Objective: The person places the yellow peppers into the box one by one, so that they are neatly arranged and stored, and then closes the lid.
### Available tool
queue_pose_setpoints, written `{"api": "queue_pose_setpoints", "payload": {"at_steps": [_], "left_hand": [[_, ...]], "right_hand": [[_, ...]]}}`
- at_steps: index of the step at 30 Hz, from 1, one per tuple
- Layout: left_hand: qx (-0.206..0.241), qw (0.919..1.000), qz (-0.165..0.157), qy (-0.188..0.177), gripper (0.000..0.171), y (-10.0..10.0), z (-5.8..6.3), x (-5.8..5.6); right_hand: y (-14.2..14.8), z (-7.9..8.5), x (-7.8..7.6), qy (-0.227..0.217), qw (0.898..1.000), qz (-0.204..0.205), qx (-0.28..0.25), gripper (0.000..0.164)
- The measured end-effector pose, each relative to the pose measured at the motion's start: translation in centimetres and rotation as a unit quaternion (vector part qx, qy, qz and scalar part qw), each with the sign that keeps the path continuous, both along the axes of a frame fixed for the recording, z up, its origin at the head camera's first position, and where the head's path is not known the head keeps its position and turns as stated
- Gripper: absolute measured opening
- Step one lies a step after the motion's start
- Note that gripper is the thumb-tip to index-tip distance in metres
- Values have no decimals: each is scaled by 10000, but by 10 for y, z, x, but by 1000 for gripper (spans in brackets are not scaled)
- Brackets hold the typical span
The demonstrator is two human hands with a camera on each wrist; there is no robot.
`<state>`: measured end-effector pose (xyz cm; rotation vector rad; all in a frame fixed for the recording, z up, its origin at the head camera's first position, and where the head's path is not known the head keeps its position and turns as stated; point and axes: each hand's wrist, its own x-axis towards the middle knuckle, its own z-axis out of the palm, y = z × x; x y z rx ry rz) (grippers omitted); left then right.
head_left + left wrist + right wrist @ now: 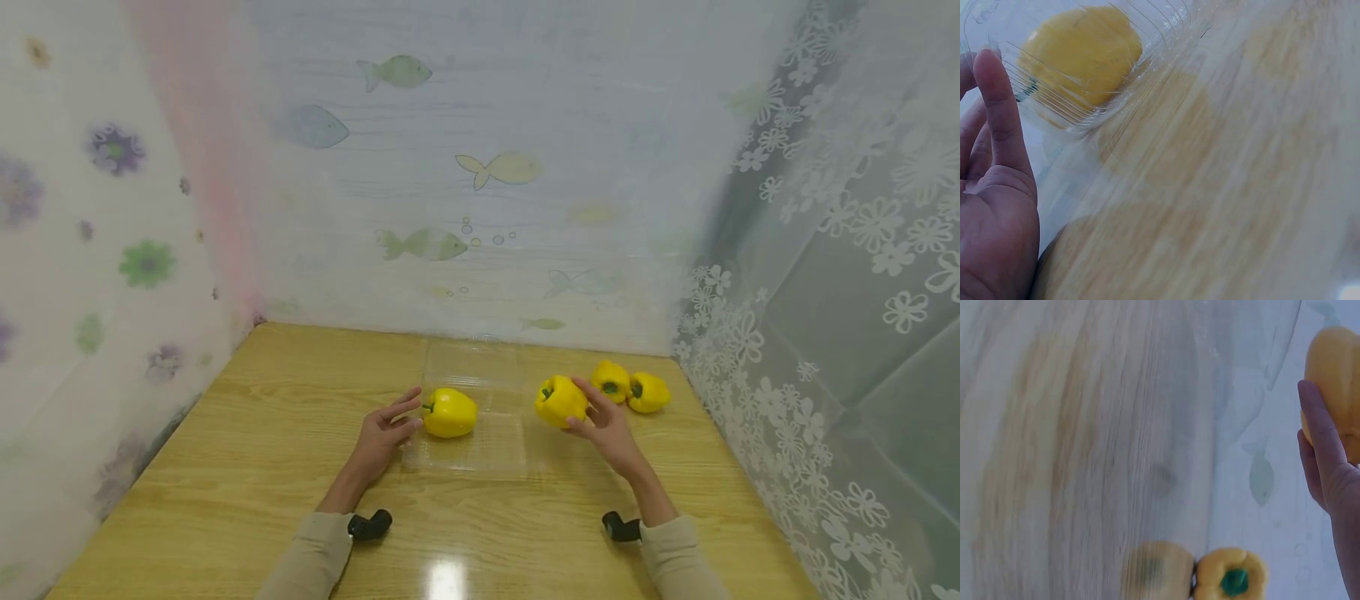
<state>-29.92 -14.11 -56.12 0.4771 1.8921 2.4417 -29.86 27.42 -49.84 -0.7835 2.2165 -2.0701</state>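
A clear plastic clamshell container point(501, 442) lies opened out on the table, its lid point(474, 360) towards the wall. One yellow bell pepper point(453, 413) lies on its side in the base's left part, green stem facing left. My left hand point(381, 435) is at the container's left side with fingers extended; in the left wrist view its thumb point(1000, 106) touches the clear wall. My right hand point(606, 429) grips another yellow bell pepper point(558, 402) between thumb and fingers, raised to the right of the container. That pepper is partly cut off in the right wrist view.
Two more yellow bell peppers, a rear one point(610, 381) and a right one point(648, 392), sit side by side at the table's back right. Patterned sheets point(480, 192) enclose the wooden table point(285, 417) at the back and both sides.
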Motion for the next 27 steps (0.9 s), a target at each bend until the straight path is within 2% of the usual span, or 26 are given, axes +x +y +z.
{"api": "queue_pose_setpoints", "payload": {"at_steps": [5, 9, 12, 20, 27], "left_hand": [[-54, 10000, 16, 30, 49, -1, 0, 0], [-3, 10000, -8, 52, 49, 0, 0, 0], [76, 10000, -19, 54, 49, 0, 1, 0], [94, 9999, -23, 56, 49, 0, 0, -1], [73, 10000, -35, 46, 50, 1, 0, -1]], "right_hand": [[-13, 0, 4, 357, 9990, 266, -64, 71], [-22, 0, 4, 548, 9980, 327, 36, 69], [-28, 1, 3, 532, 9979, 336, 119, 69], [-45, 5, 2, 155, 9980, 464, 393, 68], [-65, 6, -4, 228, 9957, 554, 713, 68]]}}
